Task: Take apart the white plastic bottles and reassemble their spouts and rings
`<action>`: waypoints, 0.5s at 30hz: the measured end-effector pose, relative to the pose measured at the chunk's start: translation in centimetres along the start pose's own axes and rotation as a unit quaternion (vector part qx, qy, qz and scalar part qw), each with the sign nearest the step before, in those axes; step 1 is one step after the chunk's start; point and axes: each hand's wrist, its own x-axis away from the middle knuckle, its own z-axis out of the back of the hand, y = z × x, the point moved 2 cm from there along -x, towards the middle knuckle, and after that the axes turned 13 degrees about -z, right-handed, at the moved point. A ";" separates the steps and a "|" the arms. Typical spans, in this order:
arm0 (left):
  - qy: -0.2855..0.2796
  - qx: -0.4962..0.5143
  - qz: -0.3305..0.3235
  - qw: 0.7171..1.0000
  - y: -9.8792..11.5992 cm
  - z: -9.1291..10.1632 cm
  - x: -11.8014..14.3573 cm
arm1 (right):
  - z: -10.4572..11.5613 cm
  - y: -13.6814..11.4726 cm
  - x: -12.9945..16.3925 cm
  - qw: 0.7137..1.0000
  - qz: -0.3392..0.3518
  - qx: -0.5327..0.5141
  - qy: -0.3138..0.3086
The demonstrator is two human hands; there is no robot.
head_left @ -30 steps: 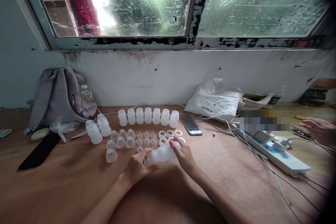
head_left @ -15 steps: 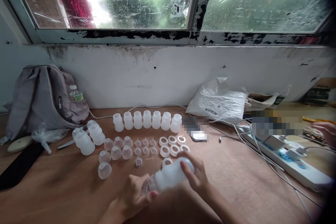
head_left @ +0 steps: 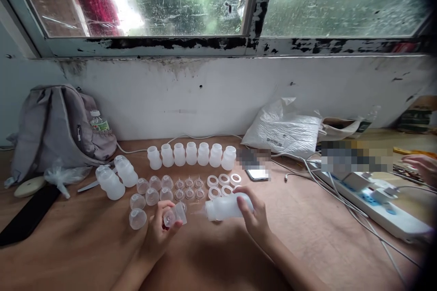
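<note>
My right hand (head_left: 254,216) is closed around the base end of a frosted baby bottle (head_left: 221,208), which lies sideways in the air. From the bottle's left end a thin clear tip (head_left: 198,212) sticks out toward my left hand (head_left: 160,225). That hand pinches a clear dome cap (head_left: 179,213) with its open side facing the bottle, apart from it. Beyond my hands lie several clear dome caps (head_left: 152,196), small clear teats (head_left: 189,194) and white rings (head_left: 214,192) in rows. Bottle and hand hide part of the nearest ring.
Frosted bottles (head_left: 191,153) stand in a row at the back, with more tilted bottles (head_left: 111,184) at left. A backpack (head_left: 58,127), phone (head_left: 257,173), white plastic bag (head_left: 283,129) and power strip (head_left: 392,216) with cables surround them. Another person's hand (head_left: 421,166) shows at far right.
The clear cap has come away from the bottle's end and moved left in my left hand, baring the thin tip. My right hand has raised and levelled the bottle.
</note>
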 end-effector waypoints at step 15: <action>0.093 -0.382 -0.188 0.900 2.1 4.8 -1.6 | 0.4 0.2 -0.3 0.996 0.046 0.061 0.043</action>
